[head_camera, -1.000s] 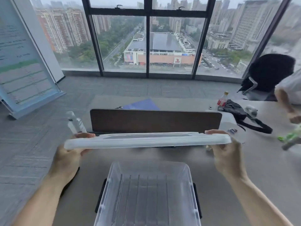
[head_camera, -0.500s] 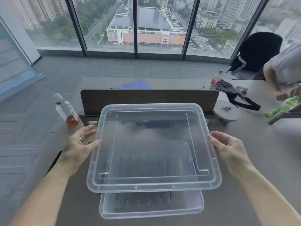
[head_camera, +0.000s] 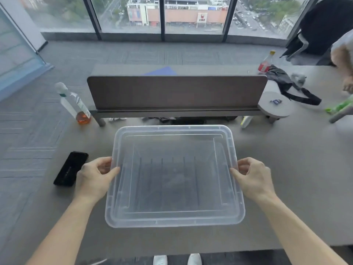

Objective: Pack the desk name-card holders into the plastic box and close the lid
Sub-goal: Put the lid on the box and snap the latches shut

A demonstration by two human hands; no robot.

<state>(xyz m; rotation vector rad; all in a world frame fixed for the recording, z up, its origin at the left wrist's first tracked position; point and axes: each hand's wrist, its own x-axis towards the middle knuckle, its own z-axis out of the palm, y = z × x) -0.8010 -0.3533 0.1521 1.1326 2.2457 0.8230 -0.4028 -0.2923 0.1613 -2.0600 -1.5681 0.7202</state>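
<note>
A translucent plastic lid (head_camera: 174,217) lies flat over the clear plastic box on the grey desk (head_camera: 286,188), covering it fully. Through the lid I see dark upright dividers or card holders inside the box (head_camera: 172,180), blurred by the plastic. My left hand (head_camera: 95,178) grips the lid's left edge with thumb on top. My right hand (head_camera: 252,178) grips the right edge the same way.
A black phone (head_camera: 70,168) lies left of the box. A bottle with orange liquid (head_camera: 73,104) stands at the back left beside a brown desk divider (head_camera: 175,92). A round grey stand (head_camera: 276,105), a black bag (head_camera: 286,83) and another person's arm (head_camera: 343,54) are at right.
The lid went from being held up edge-on above the open box to tilted over it, and now rests flat on the box. Both hands stayed on its side edges.
</note>
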